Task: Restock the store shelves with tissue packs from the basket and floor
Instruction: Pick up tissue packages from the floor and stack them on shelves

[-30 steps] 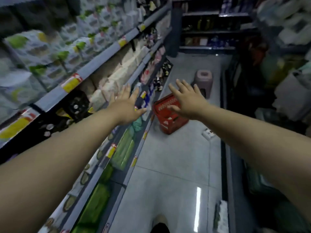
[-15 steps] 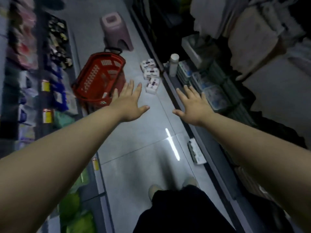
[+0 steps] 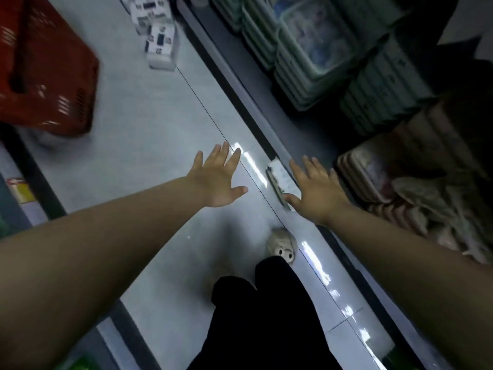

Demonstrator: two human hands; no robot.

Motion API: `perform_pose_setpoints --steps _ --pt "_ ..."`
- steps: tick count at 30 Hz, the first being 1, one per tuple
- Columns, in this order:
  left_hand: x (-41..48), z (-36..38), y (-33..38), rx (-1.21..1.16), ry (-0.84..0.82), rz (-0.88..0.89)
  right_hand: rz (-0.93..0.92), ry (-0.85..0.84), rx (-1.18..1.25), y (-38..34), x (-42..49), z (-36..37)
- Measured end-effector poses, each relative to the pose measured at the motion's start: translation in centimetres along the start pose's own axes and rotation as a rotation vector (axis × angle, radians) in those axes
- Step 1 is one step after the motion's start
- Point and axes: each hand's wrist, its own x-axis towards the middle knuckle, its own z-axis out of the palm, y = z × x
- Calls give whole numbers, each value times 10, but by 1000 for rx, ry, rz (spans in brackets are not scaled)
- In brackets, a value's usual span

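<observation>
A single wide-angle view, worn on the head, looks steeply down at the aisle floor (image 3: 149, 124) from standing height. It is rolled so the floor seam (image 3: 213, 121) runs diagonally from top centre toward lower right. The wearer's dark trouser legs (image 3: 266, 316) fill bottom centre, near the lens, and shelves (image 3: 240, 100) crowd the upper right.

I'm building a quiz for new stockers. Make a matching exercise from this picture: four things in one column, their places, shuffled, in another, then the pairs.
1 red basket
2 stacked white packs
3 lone pack
4 left hand

A beside the right hand, at the shelf base
B floor, top centre
C floor, upper left
D spread over bare floor

Pairs: 1-C, 2-B, 3-A, 4-D
</observation>
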Motion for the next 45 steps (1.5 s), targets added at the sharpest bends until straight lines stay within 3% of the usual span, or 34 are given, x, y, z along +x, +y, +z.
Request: perform_pose_setpoints --steps 7,13,17,22,23,25,27,29,32,35,38,40,42,43,45 --pt "149 131 36 -73 -120 8 46 -14 65 62 90 164" --pt "267 207 56 -165 45 -31 47 101 110 87 159 272" --pt "326 212 67 -546 138 96 115 184 6 85 177 316" --pt "325 253 50 -758 196 -86 -156 152 -60 61 173 327" --pt "313 264 45 -768 166 -163 -154 221 31 57 173 323" --pt "292 285 36 -760 40 -335 71 340 287 53 178 313" --pt "271 296 31 -958 -107 -465 305 247 482 51 189 303" --pt "257 300 32 -1087 -195 -449 422 91 559 42 201 296" --pt "252 298 40 -1204 -249 -313 566 42 667 28 221 294" --pt "260 294 31 -1230 -44 -201 635 -112 1041 21 235 293" --pt "271 305 2 -991 144 -297 591 -334 1412 11 233 288" --pt "270 309 -16 -873 244 -474 648 -124 1326 6 241 289" --pt "261 307 -26 -1080 227 -679 686 169 1084 3 252 281" --pt "258 308 -31 -1251 161 -757 655 232 1001 1 258 275" --pt "253 309 -39 -1514 -108 -789 519 196 899 -2 272 265"
